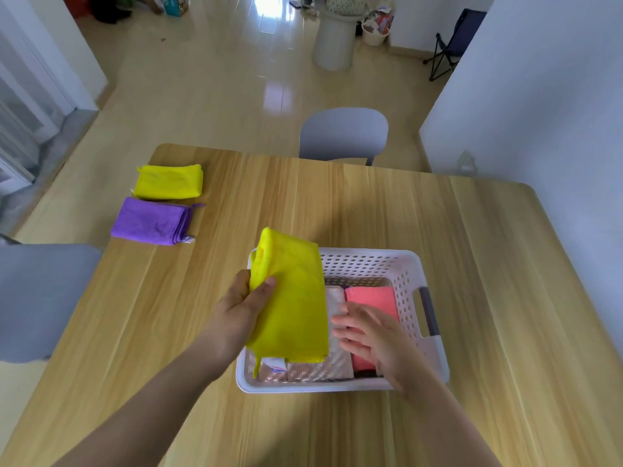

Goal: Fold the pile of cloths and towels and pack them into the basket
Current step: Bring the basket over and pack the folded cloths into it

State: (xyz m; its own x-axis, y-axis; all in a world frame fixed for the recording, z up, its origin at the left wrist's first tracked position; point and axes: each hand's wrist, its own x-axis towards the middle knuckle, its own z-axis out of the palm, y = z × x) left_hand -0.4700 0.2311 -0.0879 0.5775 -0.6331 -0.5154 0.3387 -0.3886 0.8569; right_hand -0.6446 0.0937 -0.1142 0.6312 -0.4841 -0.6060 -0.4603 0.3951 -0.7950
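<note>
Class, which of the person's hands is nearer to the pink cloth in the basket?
Right. The right hand is spread over the pink cloth; the left hand holds a folded yellow cloth above the basket's left side.

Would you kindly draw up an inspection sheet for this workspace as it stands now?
Surface: wooden table, light grain.
Job's things: white basket holds a pink cloth and a beige cloth; held yellow cloth hangs over its left side; far yellow cloth and purple cloth lie folded at the table's far left.
Clutter: nothing seen.
Grippers: left hand grips the held yellow cloth; right hand open over the packed cloths.
Cables: nothing seen.
Surroundings: grey chair beyond the table; second grey chair at its left; folding chair by the wall.
</note>
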